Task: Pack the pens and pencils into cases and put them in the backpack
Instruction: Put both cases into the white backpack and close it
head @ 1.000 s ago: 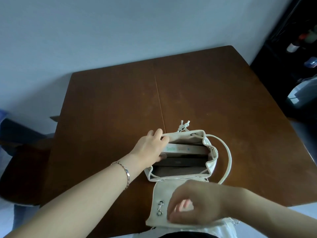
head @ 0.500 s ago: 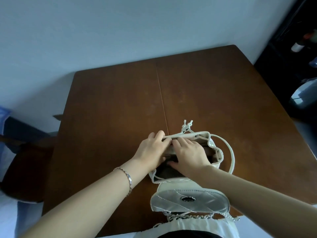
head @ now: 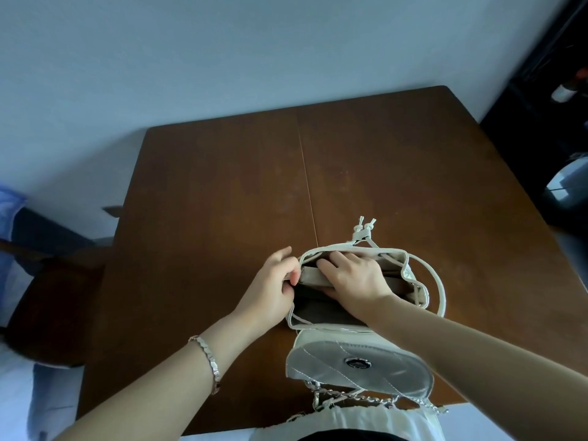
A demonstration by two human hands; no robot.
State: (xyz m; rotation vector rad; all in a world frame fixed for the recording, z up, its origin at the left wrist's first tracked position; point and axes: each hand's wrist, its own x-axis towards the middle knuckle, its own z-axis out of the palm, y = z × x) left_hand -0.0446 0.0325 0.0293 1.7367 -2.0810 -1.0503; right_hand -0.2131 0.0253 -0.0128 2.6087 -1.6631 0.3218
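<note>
Closest in, the flap lies thrown open toward the body. Just past it, the right hand is down inside the backpack, fingers over a pale case, thumb at its near edge, holding it. Alongside, the left hand pinches the rim, keeping the mouth wide. A darker case seems to sit below the right wrist. Beyond the fingertips the drawstring lies slack on the tabletop. My call: nearly finished, with the case to settle, then cinch and close the flap.
</note>
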